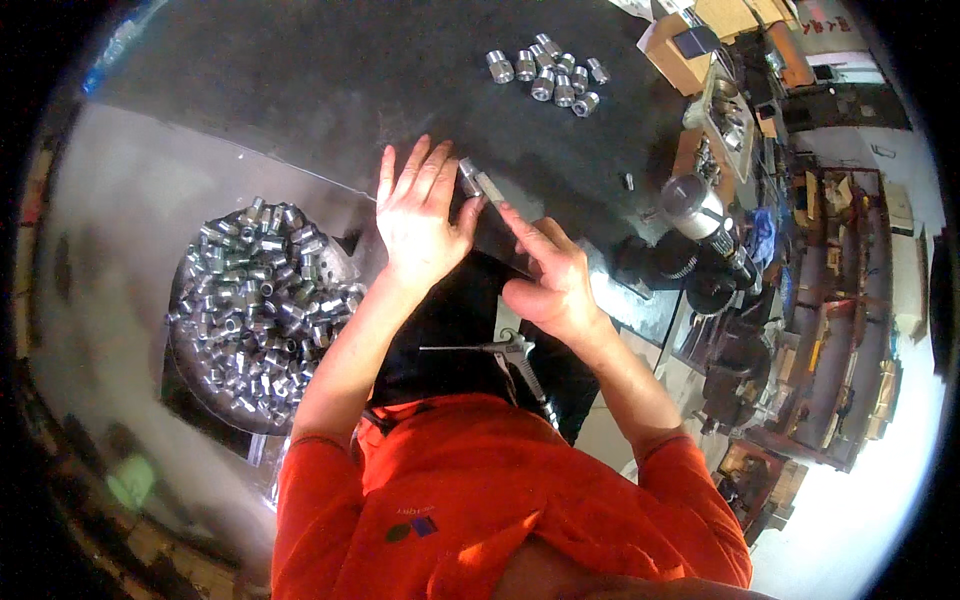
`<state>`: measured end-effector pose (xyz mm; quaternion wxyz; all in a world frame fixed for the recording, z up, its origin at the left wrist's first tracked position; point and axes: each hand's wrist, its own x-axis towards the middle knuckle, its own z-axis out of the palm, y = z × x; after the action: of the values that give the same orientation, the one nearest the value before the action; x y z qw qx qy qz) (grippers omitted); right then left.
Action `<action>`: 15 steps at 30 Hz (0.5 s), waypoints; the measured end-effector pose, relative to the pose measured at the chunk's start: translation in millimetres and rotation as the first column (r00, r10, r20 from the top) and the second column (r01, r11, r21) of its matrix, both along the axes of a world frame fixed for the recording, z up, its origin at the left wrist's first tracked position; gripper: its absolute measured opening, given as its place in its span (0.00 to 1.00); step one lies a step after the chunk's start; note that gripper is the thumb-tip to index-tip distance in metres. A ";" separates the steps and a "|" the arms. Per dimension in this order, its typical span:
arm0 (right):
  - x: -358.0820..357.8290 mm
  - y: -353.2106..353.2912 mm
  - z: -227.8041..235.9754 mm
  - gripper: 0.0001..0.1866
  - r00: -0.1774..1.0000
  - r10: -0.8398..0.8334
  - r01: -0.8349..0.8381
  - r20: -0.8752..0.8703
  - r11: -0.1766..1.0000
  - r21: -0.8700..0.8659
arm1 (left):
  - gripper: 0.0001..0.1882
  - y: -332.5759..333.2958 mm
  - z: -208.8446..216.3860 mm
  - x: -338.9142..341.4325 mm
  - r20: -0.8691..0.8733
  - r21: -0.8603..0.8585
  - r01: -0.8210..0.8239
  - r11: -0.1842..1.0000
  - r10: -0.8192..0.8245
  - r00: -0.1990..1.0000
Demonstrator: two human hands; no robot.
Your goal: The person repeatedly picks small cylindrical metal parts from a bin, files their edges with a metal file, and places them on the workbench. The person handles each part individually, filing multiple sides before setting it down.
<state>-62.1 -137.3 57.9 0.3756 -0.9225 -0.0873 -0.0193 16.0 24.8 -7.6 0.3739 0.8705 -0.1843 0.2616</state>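
At the near edge of the dark tabletop, my left hand (425, 215) steadies a hexagonal metal fitting (468, 176) between thumb and index finger, its other fingers stretched out. My right hand (555, 275) is closed on a narrow, flat, pale bar (489, 188), with the index finger laid along it. The bar's tip touches or lies right beside the fitting; its exact kind is too small to tell. To the left of my left forearm, a round, dark tray (180, 355) holds a large heap of similar shiny fittings (265, 300).
Several fittings (545, 72) stand grouped on the far tabletop (300, 60). An air blow gun (512, 350) lies close to my body. At the right are a machine with a round metal head (692, 200), a parts tray (735, 125), a cardboard box (672, 52) and shelving (835, 320).
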 end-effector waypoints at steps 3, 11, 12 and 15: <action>3.2 2.0 -2.8 0.43 0.999 0.013 -0.012 -0.033 1.000 0.027 | 0.25 -0.3 -3.2 0.8 0.008 -0.008 -0.006 1.000 0.006 1.000; 8.4 -3.7 -7.2 0.44 0.984 0.159 -0.142 0.080 0.973 -0.184 | 0.25 -1.3 2.1 -1.6 -0.062 -0.042 -0.002 0.999 0.000 0.998; 9.0 -2.4 -8.4 0.44 0.984 0.159 -0.144 0.084 0.976 -0.166 | 0.25 -1.0 2.1 -1.6 -0.069 -0.048 -0.002 0.999 -0.001 0.998; 9.6 -5.5 -12.3 0.44 0.978 0.185 -0.161 0.095 0.963 -0.219 | 0.26 -0.8 2.7 -2.0 -0.086 -0.047 0.006 0.999 -0.010 0.996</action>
<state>-52.6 -142.8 45.7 0.2708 -0.9431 -0.1905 -0.0301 14.0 24.1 -4.8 0.4029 0.8712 -0.1652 0.2266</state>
